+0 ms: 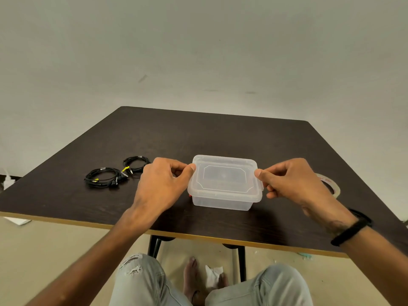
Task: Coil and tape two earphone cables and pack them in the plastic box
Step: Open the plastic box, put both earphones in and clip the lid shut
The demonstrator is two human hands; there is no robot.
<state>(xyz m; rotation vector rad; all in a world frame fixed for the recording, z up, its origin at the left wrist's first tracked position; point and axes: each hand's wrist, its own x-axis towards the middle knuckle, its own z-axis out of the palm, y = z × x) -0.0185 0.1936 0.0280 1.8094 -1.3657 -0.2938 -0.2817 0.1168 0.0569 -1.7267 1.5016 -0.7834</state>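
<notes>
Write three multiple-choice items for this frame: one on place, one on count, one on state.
1. Where do the cable bundles lie?
A. inside the box
B. on the table, left of the box
C. on the floor

2. How many cable bundles show?
A. one
B. two
C. four

3. What state is the box in?
A. lid on
B. lid off
C. tipped over

Key:
1 B, they rest on the table beyond the left hand.
2 B, two black coils show.
3 A, the lid sits on it, with the left hand and right hand pinching its ends.
</notes>
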